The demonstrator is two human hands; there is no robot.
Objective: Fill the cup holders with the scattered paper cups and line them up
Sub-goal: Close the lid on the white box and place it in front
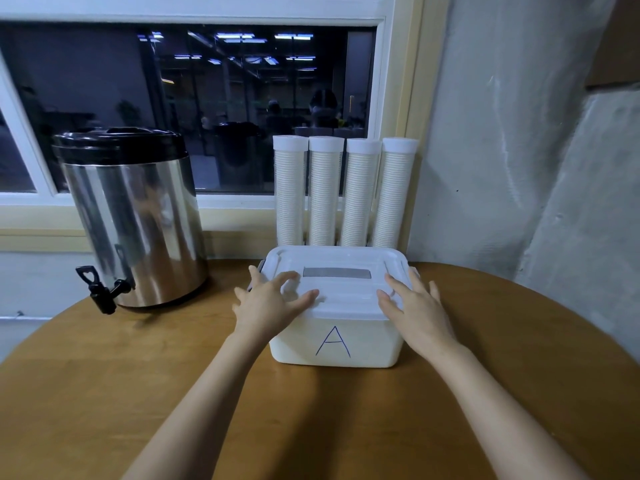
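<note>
Left hand (268,306) and right hand (419,311) rest on box lid (337,258)

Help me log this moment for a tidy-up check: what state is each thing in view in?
cup holders: four upright in a row, capped, full of stacked cups.
box marked A: lid on.
drink dispenser: upright, black lid on.
left hand: fingers spread, resting on the box lid.
right hand: fingers straight, resting on the box lid.

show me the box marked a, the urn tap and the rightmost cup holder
box marked A (370,341): head view, front wall by the letter
urn tap (98,289): head view, black spout
rightmost cup holder (393,195): head view, middle of tube
</note>
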